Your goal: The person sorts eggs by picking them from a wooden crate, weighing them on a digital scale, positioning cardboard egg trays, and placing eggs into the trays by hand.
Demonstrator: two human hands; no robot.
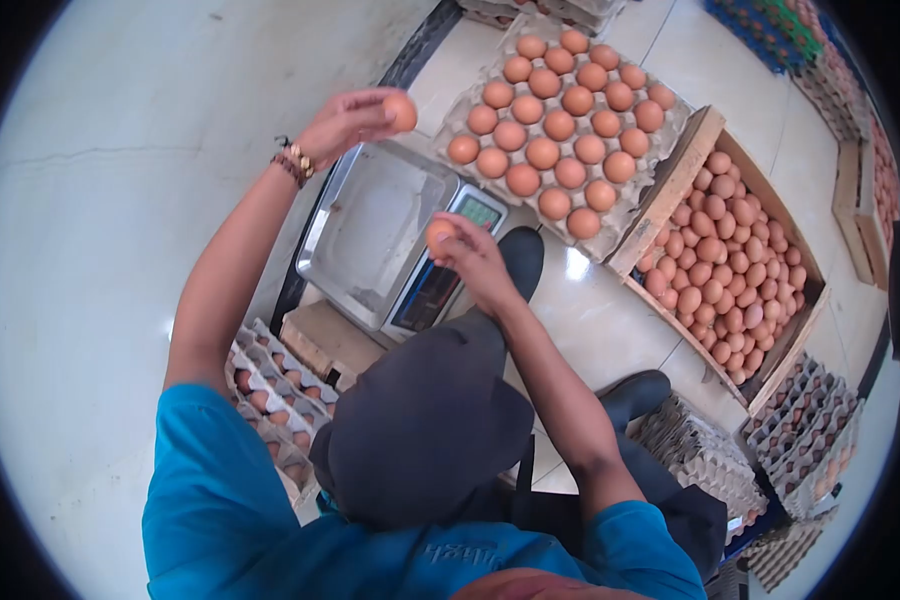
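My left hand (345, 125), with a beaded bracelet at the wrist, grips a brown egg (401, 112) above the far corner of a digital scale's metal pan (370, 225). Closer to the scale's display, my right hand (473, 262) has its fingers closed round another egg (439, 234). No eggs lie on the part of the pan that shows. Right beside the scale, a grey egg tray (610, 235) carries rows of brown eggs (559, 125).
A wooden crate (665, 190) heaped with loose eggs stands at the right. Stacked cardboard trays (685, 440) sit below it, and part-filled trays (290, 400) lie at lower left. A pale wall (100, 250) borders the left. More egg stacks (830, 90) rise at upper right.
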